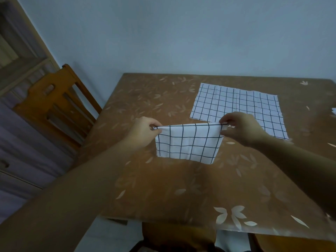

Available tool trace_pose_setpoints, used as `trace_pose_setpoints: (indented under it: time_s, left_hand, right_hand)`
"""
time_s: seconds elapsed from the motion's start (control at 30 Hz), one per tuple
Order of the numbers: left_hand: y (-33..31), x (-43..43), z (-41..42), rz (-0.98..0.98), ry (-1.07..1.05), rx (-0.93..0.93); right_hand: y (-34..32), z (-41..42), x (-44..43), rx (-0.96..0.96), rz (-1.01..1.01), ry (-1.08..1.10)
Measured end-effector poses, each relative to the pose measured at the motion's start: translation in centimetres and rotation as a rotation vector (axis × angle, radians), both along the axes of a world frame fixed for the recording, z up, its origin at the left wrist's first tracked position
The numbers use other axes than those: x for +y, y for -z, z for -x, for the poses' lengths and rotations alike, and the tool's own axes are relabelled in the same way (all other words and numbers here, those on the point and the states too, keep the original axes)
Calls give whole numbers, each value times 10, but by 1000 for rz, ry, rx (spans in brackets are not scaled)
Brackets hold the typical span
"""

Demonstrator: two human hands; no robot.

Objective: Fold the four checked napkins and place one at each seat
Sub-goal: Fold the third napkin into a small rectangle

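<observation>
The bench [163, 188] carries one flat napkin [236, 106] at its far side, unfolded and, I judge, awaiting its turn. Nearer me is the folded napkin [187, 144], lifted by its top edge. My left hand [145, 130] and right hand [240, 128] each pinch a corner, keeping the fold taut. No container shows.

Held napkin [189, 141] before flat napkin [238, 108].
</observation>
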State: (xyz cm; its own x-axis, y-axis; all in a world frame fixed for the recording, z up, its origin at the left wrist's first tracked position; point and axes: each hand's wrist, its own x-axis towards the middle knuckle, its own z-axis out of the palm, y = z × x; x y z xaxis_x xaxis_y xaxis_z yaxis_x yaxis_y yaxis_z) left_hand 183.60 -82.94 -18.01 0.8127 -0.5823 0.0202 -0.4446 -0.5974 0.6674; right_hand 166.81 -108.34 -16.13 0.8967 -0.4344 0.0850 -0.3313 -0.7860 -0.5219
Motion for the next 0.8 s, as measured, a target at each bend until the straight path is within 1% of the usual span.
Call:
trace_pose_setpoints:
  time_s: [0.03, 0.1, 0.17, 0.2, 0.23, 0.3, 0.4, 0.47, 0.5, 0.63, 0.7, 0.77, 0.8]
  left_hand:
    - [-1, 0, 0, 6, 2, 6]
    - [-4, 1, 0, 7, 3, 12]
    - [-5, 4, -1, 7, 19, 14]
    - [-5, 6, -1, 9, 37, 19]
    - [-7, 7, -1, 14, 53, 28]
    - [-11, 9, -2, 40, 71, 82]
    - [-16, 12, -11, 107, 53, 243]
    - [-19, 12, -17, 129, 92, 332]
    - [-22, 9, -17, 102, 142, 359]
    - [-38, -19, 7, -73, 376, 363]
    - [-40, -38, 19, -85, 440, 321]
    - [-40, -50, 26, -56, 434, 303]
    - [-40, -53, 26, -33, 412, 316]
  right_hand:
    - [3, -1, 0, 0, 84, -39]
    - [6, -1, -1, -5, 184, -87]
    - [7, -1, -2, 23, 226, -105]
    - [7, 0, -3, 43, 216, -94]
    - [7, 1, -5, 61, 170, -68]
    - [5, 1, -8, 64, -42, -2]
    - [-6, -1, -8, -42, -492, 55]
    - [-17, -5, -3, -124, -664, 40]
    - [-23, -8, 1, -144, -694, 20]
    - [-39, -21, 17, -88, -612, -111]
    - [-43, -26, 25, -94, -597, -147]
    - [-45, -26, 27, -97, -611, -160]
    - [-46, -24, 25, -64, -637, -169]
